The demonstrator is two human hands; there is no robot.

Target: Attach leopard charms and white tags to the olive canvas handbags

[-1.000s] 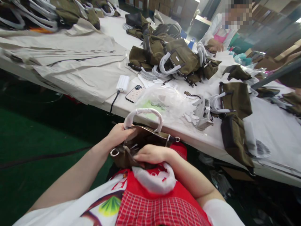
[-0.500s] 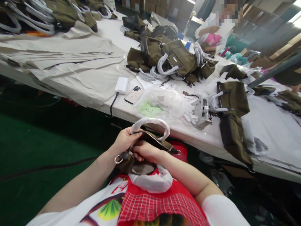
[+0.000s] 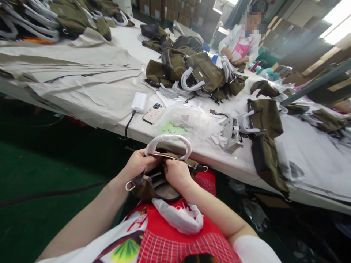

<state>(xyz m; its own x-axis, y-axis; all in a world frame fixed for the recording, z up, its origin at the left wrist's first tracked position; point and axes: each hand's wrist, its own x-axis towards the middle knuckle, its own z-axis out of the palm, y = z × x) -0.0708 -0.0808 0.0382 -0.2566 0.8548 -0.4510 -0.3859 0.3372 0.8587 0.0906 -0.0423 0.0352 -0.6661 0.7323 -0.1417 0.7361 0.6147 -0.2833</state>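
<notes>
An olive-brown handbag (image 3: 148, 190) rests on my lap, its zipped mouth spread wide and its pale lining showing. White wrapping covers both of its handles; one handle (image 3: 168, 137) arches up on the far side, the other (image 3: 181, 219) droops over my red apron. My left hand (image 3: 139, 162) pinches the far rim by the zip, at the base of the upright handle. Inside the mouth, my right hand (image 3: 177, 173) has its fingers bent against the inner side of the far rim; the fingertips are hidden. Metal rings hang at both ends of the bag.
Ahead stands a long white table (image 3: 131, 128) with a white power bank (image 3: 139, 102), a phone (image 3: 153, 113), a clear plastic bag (image 3: 178, 118) and a heap of olive bags (image 3: 189, 69). More bags (image 3: 265, 120) lie at right. Across the table a person (image 3: 241, 44) works.
My right hand has moved from the left part of the bag's mouth up and rightward to the far rim. The mouth now gapes wider, while my left hand keeps its hold.
</notes>
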